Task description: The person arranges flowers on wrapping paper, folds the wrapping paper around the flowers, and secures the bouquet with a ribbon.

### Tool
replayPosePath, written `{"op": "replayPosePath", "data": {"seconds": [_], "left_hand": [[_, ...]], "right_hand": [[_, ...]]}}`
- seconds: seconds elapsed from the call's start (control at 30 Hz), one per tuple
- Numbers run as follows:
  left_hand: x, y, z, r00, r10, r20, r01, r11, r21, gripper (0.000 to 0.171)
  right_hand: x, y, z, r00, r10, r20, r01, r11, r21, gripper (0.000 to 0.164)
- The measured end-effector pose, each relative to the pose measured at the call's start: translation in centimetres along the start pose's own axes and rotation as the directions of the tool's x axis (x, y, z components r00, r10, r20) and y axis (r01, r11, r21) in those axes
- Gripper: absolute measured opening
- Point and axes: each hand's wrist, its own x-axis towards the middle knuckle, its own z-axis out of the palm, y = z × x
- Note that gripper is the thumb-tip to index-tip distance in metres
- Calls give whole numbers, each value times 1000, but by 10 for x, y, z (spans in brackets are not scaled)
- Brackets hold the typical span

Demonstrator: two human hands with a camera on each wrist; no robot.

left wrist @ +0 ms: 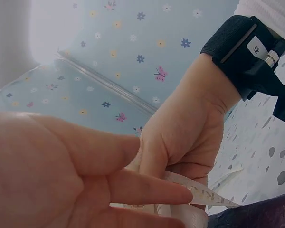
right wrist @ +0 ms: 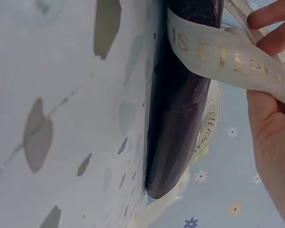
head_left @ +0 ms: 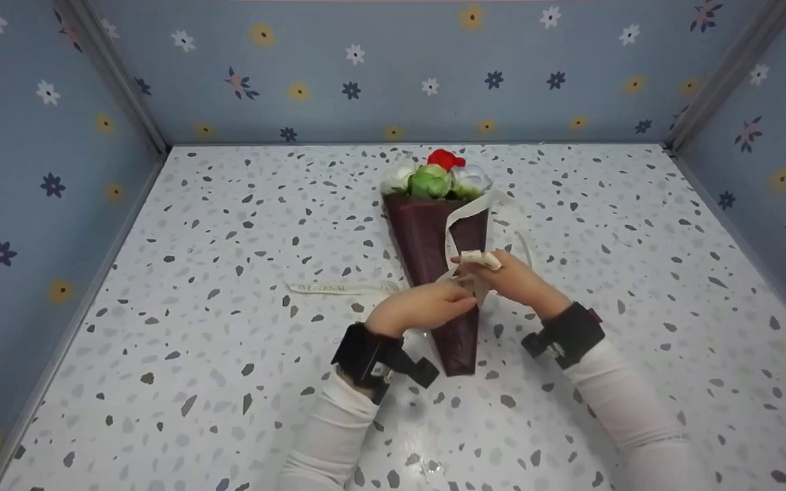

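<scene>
A bouquet wrapped in dark maroon paper (head_left: 427, 239) lies on the table, its red, green and white artificial flowers (head_left: 430, 181) facing away from me. A cream ribbon (head_left: 468, 208) with printed gold letters runs around the wrapping. Over the lower half of the wrapping, my right hand (head_left: 512, 278) grips a folded loop of the ribbon (right wrist: 228, 54). My left hand (head_left: 424, 307) is close beside it from the left, fingers at the ribbon by the crossing. In the left wrist view, the left hand's fingers (left wrist: 147, 187) partly hide the ribbon (left wrist: 204, 192) and the right hand's fingertips.
One ribbon tail (head_left: 328, 288) stretches left across the speckled white table (head_left: 229, 382); another ribbon length curves right of the bouquet. Blue flower-patterned panels (head_left: 393, 68) enclose the back and sides. Black camera straps (head_left: 574, 334) sit on both wrists.
</scene>
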Motion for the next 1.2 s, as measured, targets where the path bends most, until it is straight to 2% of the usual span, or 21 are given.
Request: {"op": "replayPosePath", "data": {"seconds": [0.07, 0.13, 0.23, 0.3, 0.33, 0.43, 0.53, 0.67, 0.77, 0.9, 1.0, 1.1, 1.2], "left_hand": [[1, -1, 0, 1000, 24, 17, -24, 1000, 4, 35], [1, -2, 0, 999, 36, 31, -36, 999, -3, 36], [3, -4, 0, 999, 35, 42, -34, 999, -7, 38], [4, -6, 0, 999, 22, 45, -21, 1000, -10, 38], [4, -7, 1, 999, 14, 43, -13, 1000, -11, 39], [7, -13, 2, 999, -7, 46, 8, 1000, -26, 42], [8, -23, 4, 999, -46, 18, 47, 996, -80, 43], [10, -35, 7, 992, -103, -68, 88, 977, -196, 38], [12, -40, 7, 985, -128, -118, 90, 956, -280, 34], [13, -43, 8, 973, -161, -165, 91, 927, -364, 29], [14, -42, 9, 960, -169, -223, 59, 901, -430, 24], [16, -41, 12, 946, -162, -280, -9, 851, -525, 20], [17, -40, 13, 948, -169, -271, -38, 784, -620, 31]], "right_hand": [[-1, 1, 0, 997, -75, 1, 75, 995, -67, 34], [-1, 2, 1, 997, -79, 6, 80, 994, -75, 36], [0, 2, 3, 998, 68, 19, -69, 997, 46, 30], [1, 1, 3, 984, 173, 29, -176, 974, 146, 33], [2, 1, 3, 973, 228, 30, -229, 949, 215, 36], [2, 2, 5, 957, 287, 44, -286, 908, 307, 39], [2, 4, 6, 947, 317, 41, -308, 871, 383, 41], [1, 4, 8, 949, 315, 31, -300, 861, 410, 41], [0, 5, 10, 952, 306, 24, -287, 860, 423, 38], [1, 5, 11, 957, 290, 11, -269, 874, 404, 36], [1, 5, 10, 953, 303, 9, -286, 889, 358, 37], [1, 4, 9, 941, 339, -8, -319, 892, 321, 37], [2, 4, 8, 925, 378, -39, -345, 878, 331, 35]]}}
